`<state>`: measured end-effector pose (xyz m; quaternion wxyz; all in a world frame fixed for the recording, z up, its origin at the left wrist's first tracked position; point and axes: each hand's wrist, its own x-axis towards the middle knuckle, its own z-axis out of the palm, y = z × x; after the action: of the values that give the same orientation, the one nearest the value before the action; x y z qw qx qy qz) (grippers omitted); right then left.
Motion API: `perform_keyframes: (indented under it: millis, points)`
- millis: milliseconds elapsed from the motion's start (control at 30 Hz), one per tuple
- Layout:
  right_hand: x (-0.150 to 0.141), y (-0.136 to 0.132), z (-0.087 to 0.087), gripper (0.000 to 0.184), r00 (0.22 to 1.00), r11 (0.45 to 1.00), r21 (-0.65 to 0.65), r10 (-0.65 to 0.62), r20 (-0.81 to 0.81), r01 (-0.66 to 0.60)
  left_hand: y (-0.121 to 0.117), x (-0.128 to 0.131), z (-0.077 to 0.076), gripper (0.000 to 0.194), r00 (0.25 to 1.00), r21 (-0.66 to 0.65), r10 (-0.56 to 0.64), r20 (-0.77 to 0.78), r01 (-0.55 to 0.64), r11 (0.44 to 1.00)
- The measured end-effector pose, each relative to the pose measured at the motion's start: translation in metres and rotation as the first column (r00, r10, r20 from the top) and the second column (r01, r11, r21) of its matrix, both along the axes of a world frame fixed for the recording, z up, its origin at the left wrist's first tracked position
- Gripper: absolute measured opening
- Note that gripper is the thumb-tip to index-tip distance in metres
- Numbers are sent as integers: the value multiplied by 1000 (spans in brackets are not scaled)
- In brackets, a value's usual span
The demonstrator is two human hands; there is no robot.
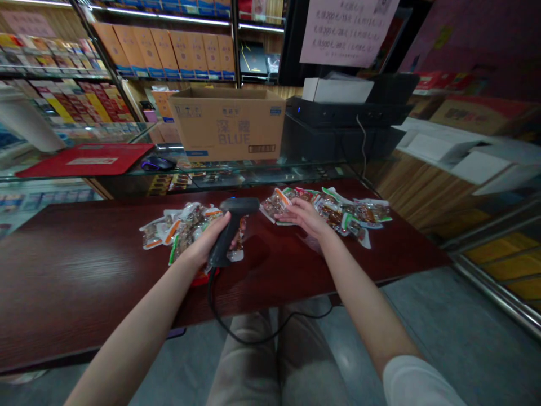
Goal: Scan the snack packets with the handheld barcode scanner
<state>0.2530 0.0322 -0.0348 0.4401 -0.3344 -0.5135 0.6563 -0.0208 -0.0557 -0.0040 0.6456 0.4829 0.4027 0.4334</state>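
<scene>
The person's left hand [207, 239] is gripping a black corded barcode scanner [230, 228] by its handle, with the fingers [222, 223] curled closed around the grip and the scanner's head leaning toward the right-hand packets. A thin black cable [236, 332] is running from the scanner's base past the near edge of the worktop and looping in front of the person's knees. The right hand [302, 217] is resting palm-down on a spread of small sealed snack packets [338, 211], its fingers [291, 207] lying slightly spread and pinching nothing. A second heap of similar packets [186, 228] is lying just to the left, partly beneath the scanner and left hand. Both heaps are sitting on a dark red wooden worktop [84, 265], and brown food is showing through the clear packet fronts.

Beyond them, a cardboard carton [226, 127] printed "BLUE" is standing on a glass display counter [249, 169]; its contents cannot be seen from this angle. A red mat [84, 159] and a black computer mouse [158, 163] are lying to its left, while a black machine [346, 113] is sitting to its right.
</scene>
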Motion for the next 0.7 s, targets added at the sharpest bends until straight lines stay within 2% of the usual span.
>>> perform_keyframes:
  millis: [167, 400, 533, 700]
  points:
    - [0, -1, -2, 35, 998, 998, -4, 61, 0, -61, -2, 6, 1, 67, 999, 3, -34, -4, 34, 999]
    - [-3, -4, 0, 28, 998, 998, -25, 56, 35, -55, -4, 8, 2, 64, 997, 54, -74, -26, 76, 996]
    - [-4, -3, -1, 30, 999, 999, -35, 31, 20, -30, -4, 10, -3, 63, 996, 72, -88, -20, 89, 993]
    - [-4, -4, -2, 34, 995, 995, -12, 95, 37, -95, -1, 11, -9, 64, 998, 50, -64, -20, 65, 997]
